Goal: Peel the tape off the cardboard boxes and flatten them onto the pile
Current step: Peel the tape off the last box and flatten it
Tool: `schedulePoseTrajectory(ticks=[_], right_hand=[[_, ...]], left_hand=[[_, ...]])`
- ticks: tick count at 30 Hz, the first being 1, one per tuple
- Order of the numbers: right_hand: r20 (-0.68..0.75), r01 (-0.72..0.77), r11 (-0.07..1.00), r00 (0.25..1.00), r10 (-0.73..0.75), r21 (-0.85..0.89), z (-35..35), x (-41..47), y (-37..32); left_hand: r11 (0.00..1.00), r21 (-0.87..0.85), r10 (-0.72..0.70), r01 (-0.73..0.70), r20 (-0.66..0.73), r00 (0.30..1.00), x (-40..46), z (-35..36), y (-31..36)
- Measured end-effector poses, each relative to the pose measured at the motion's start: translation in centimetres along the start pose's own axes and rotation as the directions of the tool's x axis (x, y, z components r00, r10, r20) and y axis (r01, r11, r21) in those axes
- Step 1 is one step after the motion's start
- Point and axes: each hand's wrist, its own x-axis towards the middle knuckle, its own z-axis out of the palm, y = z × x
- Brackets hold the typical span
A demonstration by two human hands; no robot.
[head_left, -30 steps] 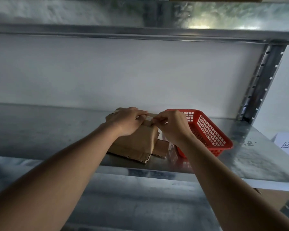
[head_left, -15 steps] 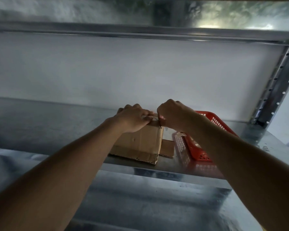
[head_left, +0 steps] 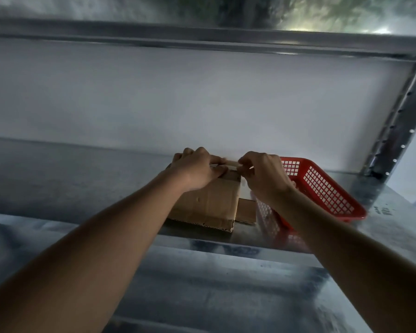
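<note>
The right hand pinches the free end of the tape between thumb and fingertips at the top right corner of the cardboard box. The left hand grips the top edge of the same box, fingers curled over it and the thumb pressed on the near face beside the tape. The box stands on a metal shelf, its near face leaning toward the camera, with a flat piece of cardboard lying just beside its right side. A red basket sits on the shelf directly to the right, close to the right wrist. Risk: the tape may tear short or lift the paper layer of the box if it is pulled at a steep angle or too fast. The box may also slide off the front edge if the left hand loosens. The right forearm may knock the basket during the pull. The shelf is bare galvanised steel, dimly lit, with a white wall behind, a second shelf overhead and a perforated upright at the right.
</note>
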Motion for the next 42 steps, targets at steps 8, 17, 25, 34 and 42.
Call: schedulePoseTrajectory(ticks=[8, 17, 25, 34, 42], right_hand=[[-0.141, -0.362, 0.897, 0.904, 0.404, 0.254, 2.6, -2.6, -1.0], [-0.152, -0.291, 0.943, 0.937, 0.315, 0.161, 2.7, -2.7, -0.9], [-0.079, -0.111, 0.993, 0.99, 0.113, 0.03, 2.1, -2.5, -0.2], [-0.077, 0.003, 0.996, 0.997, -0.011, -0.091, 1.5, -2.1, 0.5], [-0.155, -0.254, 0.843, 0.919, 0.364, 0.474, 3.1, -3.4, 0.2]], left_hand=[[0.999, 0.01, 0.03, -0.03, 0.014, 0.999, -0.3, -0.1, 0.0], [0.999, 0.02, 0.039, -0.04, 0.029, 0.999, 0.2, 0.0, -0.5], [0.999, 0.007, 0.04, -0.04, 0.033, 0.999, 0.2, -0.1, -0.8], [0.998, -0.014, 0.062, -0.061, 0.053, 0.997, -0.1, -0.4, -0.8], [0.997, -0.009, 0.081, -0.08, 0.051, 0.995, 0.2, -0.2, -1.2]])
